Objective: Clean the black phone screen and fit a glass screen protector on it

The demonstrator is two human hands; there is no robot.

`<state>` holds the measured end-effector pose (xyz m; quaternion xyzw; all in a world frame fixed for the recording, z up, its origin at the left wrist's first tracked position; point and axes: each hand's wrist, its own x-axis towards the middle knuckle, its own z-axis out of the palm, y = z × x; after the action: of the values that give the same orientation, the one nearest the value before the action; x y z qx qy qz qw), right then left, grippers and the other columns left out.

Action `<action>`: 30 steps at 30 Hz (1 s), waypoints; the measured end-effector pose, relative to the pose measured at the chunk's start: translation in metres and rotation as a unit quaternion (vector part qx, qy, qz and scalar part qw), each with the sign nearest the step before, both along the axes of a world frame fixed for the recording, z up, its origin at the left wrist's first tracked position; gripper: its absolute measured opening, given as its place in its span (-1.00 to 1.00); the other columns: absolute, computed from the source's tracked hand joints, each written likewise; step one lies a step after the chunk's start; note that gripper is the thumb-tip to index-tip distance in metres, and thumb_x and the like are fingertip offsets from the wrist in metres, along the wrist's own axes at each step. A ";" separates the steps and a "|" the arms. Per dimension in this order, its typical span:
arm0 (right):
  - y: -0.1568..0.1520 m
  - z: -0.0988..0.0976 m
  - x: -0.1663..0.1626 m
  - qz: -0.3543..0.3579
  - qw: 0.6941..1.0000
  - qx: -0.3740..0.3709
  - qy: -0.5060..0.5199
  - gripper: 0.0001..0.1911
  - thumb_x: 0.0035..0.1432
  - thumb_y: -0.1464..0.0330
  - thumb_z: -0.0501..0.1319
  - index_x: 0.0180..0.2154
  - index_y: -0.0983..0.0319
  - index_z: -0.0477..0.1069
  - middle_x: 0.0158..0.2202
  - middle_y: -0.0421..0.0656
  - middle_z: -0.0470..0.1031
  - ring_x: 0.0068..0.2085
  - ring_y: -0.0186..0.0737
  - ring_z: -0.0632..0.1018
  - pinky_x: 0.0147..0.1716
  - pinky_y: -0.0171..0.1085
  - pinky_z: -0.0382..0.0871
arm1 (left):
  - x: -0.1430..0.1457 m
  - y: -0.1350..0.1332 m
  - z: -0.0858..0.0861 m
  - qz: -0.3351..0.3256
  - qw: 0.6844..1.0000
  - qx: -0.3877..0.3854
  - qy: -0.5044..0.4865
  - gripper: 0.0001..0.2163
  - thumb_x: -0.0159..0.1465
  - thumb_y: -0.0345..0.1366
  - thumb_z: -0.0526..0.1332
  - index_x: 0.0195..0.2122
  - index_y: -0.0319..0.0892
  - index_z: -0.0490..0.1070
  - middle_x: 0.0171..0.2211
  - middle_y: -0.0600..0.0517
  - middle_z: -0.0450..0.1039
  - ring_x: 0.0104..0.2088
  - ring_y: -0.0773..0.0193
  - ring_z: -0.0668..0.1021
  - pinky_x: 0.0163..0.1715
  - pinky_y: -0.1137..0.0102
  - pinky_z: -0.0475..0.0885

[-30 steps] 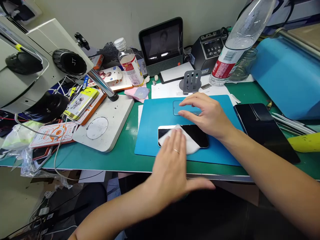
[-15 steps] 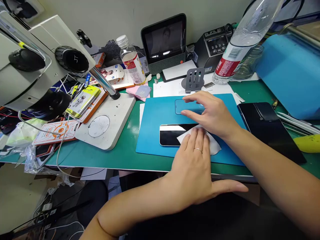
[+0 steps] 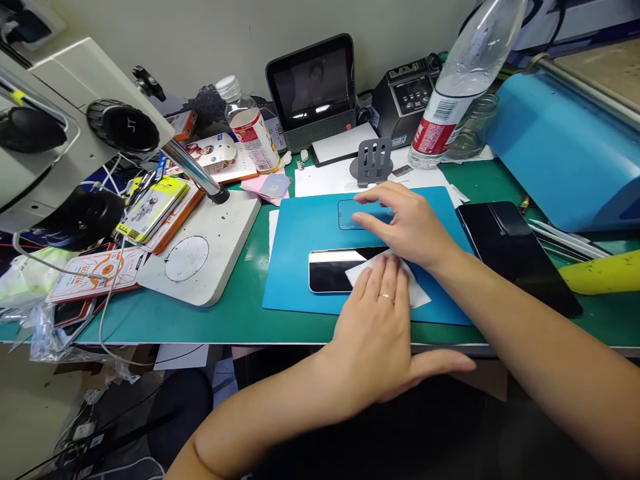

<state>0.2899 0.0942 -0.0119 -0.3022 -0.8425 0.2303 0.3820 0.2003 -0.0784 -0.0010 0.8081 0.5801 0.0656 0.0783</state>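
Note:
A black phone (image 3: 333,269) lies screen up on a blue mat (image 3: 300,267) near the table's front edge. My left hand (image 3: 383,340) lies flat with fingers stretched out, pressing a white wipe (image 3: 417,293) onto the right part of the phone's screen. My right hand (image 3: 405,223) rests open just beyond the phone, its fingers lying on the mat and touching the phone's far edge. A clear screen protector (image 3: 350,213) sits on the mat under those fingertips.
A microscope (image 3: 75,133) on a white base (image 3: 200,257) stands at left, with packaged goods (image 3: 150,210) beside it. At the back are two bottles (image 3: 250,137), a small screen (image 3: 313,87), a grey stand (image 3: 374,162). A dark phone (image 3: 510,250) lies right of the mat, beside a blue roll (image 3: 565,147).
My left hand has slid the white wipe from the left part of the phone's screen to the right part. My right hand has stayed at the phone's far edge.

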 end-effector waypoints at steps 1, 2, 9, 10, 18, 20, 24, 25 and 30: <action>0.000 0.000 0.000 -0.004 1.000 -0.006 0.000 -0.76 0.31 0.24 0.31 -0.04 0.16 0.60 -0.04 -0.01 0.67 0.00 0.08 0.64 -0.22 -0.04 0.55 | 0.001 0.006 0.001 -0.001 1.000 -0.004 -0.002 0.06 0.38 0.41 -0.17 0.51 -0.57 -0.01 0.55 -0.37 -0.06 0.57 -0.08 0.02 0.56 0.11 0.02; -0.001 0.001 0.000 -0.009 1.000 -0.012 0.001 -0.71 0.31 0.22 0.30 0.01 0.17 0.59 -0.03 0.00 0.67 0.00 0.08 0.64 -0.25 -0.05 0.56 | -0.004 0.011 0.003 0.001 1.000 -0.009 -0.003 0.02 0.41 0.38 -0.17 0.51 -0.55 0.00 0.55 -0.34 -0.05 0.57 -0.05 0.04 0.56 0.13 0.03; -0.004 0.003 -0.003 -0.031 0.998 -0.047 0.014 -0.42 0.31 0.17 0.30 0.30 0.17 0.38 0.03 0.00 0.66 0.01 0.07 0.63 -0.10 0.03 0.58 | -0.062 -0.021 -0.005 0.081 0.996 0.005 0.046 -0.02 0.46 0.34 -0.22 0.49 -0.58 0.03 0.53 -0.42 -0.09 0.54 -0.23 0.09 0.45 -0.07 0.28; -0.004 0.004 -0.003 -0.030 0.998 -0.048 0.014 -0.41 0.31 0.17 0.30 0.30 0.18 0.38 0.03 0.00 0.65 0.01 0.07 0.63 -0.09 0.03 0.58 | -0.059 -0.029 -0.009 0.085 0.995 0.019 0.055 0.03 0.43 0.38 -0.22 0.49 -0.61 0.04 0.52 -0.46 -0.07 0.53 -0.27 0.11 0.43 -0.08 0.31; -0.002 -0.001 -0.002 -0.028 0.998 -0.055 0.023 -0.46 0.33 0.15 0.27 0.27 0.17 0.40 0.02 -0.02 0.65 0.02 0.04 0.63 -0.01 0.05 0.55 | 0.014 -0.026 -0.013 0.019 0.994 0.085 0.070 0.08 0.37 0.44 -0.26 0.47 -0.56 0.13 0.51 -0.37 0.08 0.54 -0.08 0.15 0.50 0.17 0.22; -0.001 -0.002 -0.002 -0.029 0.998 -0.055 0.029 -0.47 0.33 0.15 0.28 0.27 0.16 0.41 0.01 -0.04 0.65 0.03 0.03 0.63 0.01 0.05 0.55 | 0.003 -0.023 -0.011 0.009 0.995 0.080 0.063 0.03 0.41 0.40 -0.27 0.48 -0.52 0.12 0.52 -0.31 0.10 0.54 -0.04 0.18 0.49 0.20 0.23; -0.003 -0.001 -0.002 -0.028 0.998 -0.053 0.033 -0.46 0.32 0.16 0.28 0.26 0.19 0.41 0.02 -0.02 0.65 0.02 0.03 0.63 -0.05 0.03 0.56 | -0.047 -0.036 -0.009 0.018 0.997 0.047 0.062 -0.08 0.49 0.30 -0.25 0.48 -0.50 0.13 0.52 -0.33 0.04 0.53 -0.12 0.20 0.44 0.06 0.31; -0.003 0.000 -0.003 -0.026 0.998 -0.052 0.032 -0.46 0.32 0.16 0.28 0.26 0.20 0.41 0.02 -0.01 0.65 0.02 0.03 0.62 -0.05 0.02 0.56 | -0.056 -0.040 -0.009 0.023 0.997 0.040 0.064 -0.11 0.51 0.27 -0.24 0.49 -0.50 0.10 0.53 -0.33 0.02 0.53 -0.13 0.19 0.43 0.02 0.33; -0.003 0.000 -0.004 -0.018 0.998 -0.050 0.037 -0.48 0.33 0.16 0.27 0.24 0.21 0.43 0.02 -0.01 0.65 0.02 0.03 0.62 -0.05 0.02 0.56 | -0.047 -0.036 -0.011 0.004 0.997 0.045 0.065 -0.11 0.50 0.27 -0.21 0.50 -0.51 0.08 0.53 -0.34 0.01 0.54 -0.12 0.17 0.45 0.04 0.29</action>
<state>0.2862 0.0911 -0.0117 -0.3274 -0.8096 0.2759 0.4015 0.1531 -0.1149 -0.0117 0.8111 0.5836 0.0389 0.0036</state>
